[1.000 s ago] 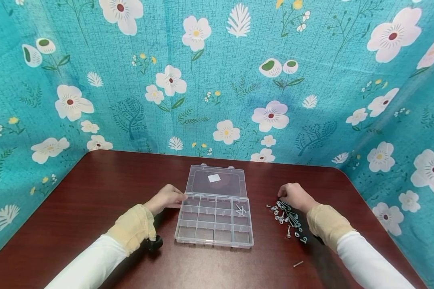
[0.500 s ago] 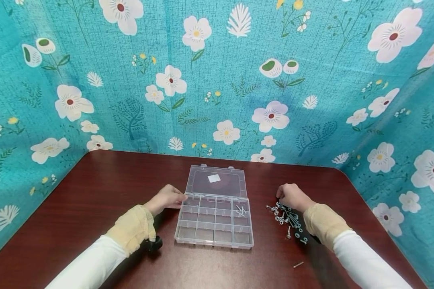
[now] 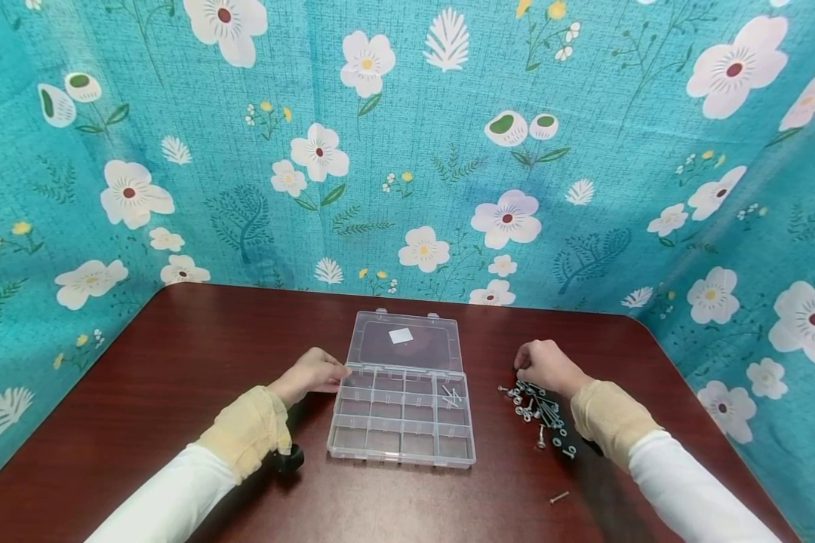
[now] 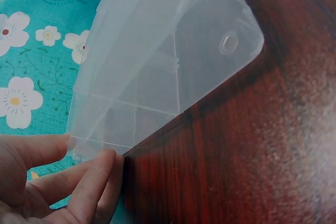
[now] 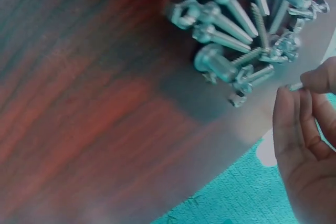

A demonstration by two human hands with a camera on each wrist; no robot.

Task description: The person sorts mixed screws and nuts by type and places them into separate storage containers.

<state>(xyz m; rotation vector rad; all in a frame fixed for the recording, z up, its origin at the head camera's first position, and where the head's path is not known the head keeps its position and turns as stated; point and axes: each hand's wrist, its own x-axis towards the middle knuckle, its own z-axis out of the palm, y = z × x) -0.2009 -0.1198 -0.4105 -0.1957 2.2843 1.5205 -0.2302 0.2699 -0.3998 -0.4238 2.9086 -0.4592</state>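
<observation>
A clear plastic compartment box [image 3: 402, 456] lies on the table with its lid [image 3: 441, 351] folded back. My left hand [image 3: 312, 371] holds its far left corner, thumb on the rim and fingers against the side wall [image 4: 152, 135]. Several thin screws [image 3: 451, 395] lie in the right-hand column of compartments. To the right of the box my right hand [image 3: 550, 368] hovers at the far end of a hardware pile [image 3: 543, 407]. Between thumb and fingertips it pinches a small silvery metal piece [image 5: 295, 86], mostly covered, so its kind cannot be told.
The pile holds bolts, screws [image 5: 226, 27] and nuts [image 5: 185, 14]. A single screw [image 3: 559, 498] lies nearer the front edge. A black object [image 3: 289, 458] shows under the left wrist. A flowered curtain [image 3: 394, 151] hangs behind the dark wooden table [image 3: 231, 332].
The right hand has shifted slightly left, toward the far edge of the pile. My left hand and the box stay as they were.
</observation>
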